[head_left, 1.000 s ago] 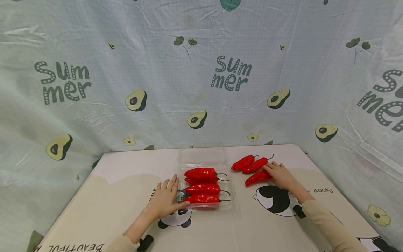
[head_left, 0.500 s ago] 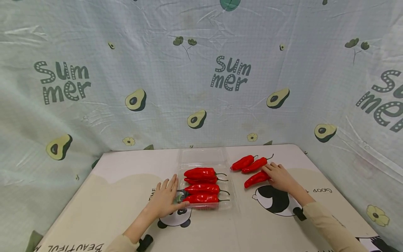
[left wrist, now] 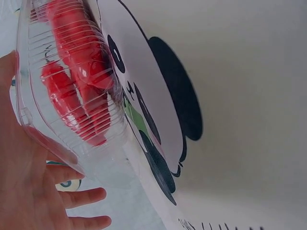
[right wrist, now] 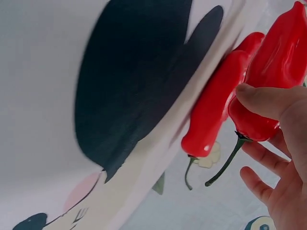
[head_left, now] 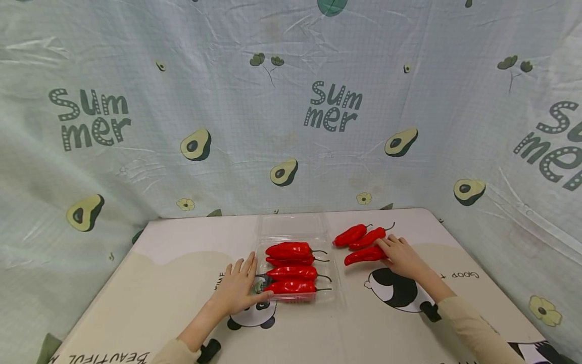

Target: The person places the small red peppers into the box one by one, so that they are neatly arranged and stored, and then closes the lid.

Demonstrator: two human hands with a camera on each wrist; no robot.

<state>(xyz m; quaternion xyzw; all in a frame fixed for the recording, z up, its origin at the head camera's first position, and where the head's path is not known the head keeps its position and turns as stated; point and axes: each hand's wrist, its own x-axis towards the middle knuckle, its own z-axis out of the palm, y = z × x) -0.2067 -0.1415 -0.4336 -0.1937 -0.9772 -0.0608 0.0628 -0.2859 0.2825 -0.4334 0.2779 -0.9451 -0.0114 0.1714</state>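
My left hand (head_left: 236, 289) rests with fingers spread against the left side of a clear plastic clamshell box (head_left: 334, 283). Several red peppers with green stems lie in the box, among them a front pepper (head_left: 291, 287). Through the ribbed wall (left wrist: 103, 136) in the left wrist view, the red peppers (left wrist: 67, 96) show blurred. On the right, my right hand (head_left: 402, 257) pinches a red pepper (head_left: 364, 256) near its stem end, thumb on one side and fingers on the other. In the right wrist view this held pepper (right wrist: 280, 52) covers part of another pepper (right wrist: 218, 105).
Two loose red peppers, a left one (head_left: 350, 234) and a right one (head_left: 369, 238), lie behind the held pepper. The box's lid (head_left: 293, 225) lies folded back toward the rear. A printed cloth wall (head_left: 291, 126) stands behind the table (head_left: 182, 283).
The pepper in my right hand has shifted left and turned more level, its tip swinging left. My right hand has moved slightly left with it. The left hand and box have stayed put.
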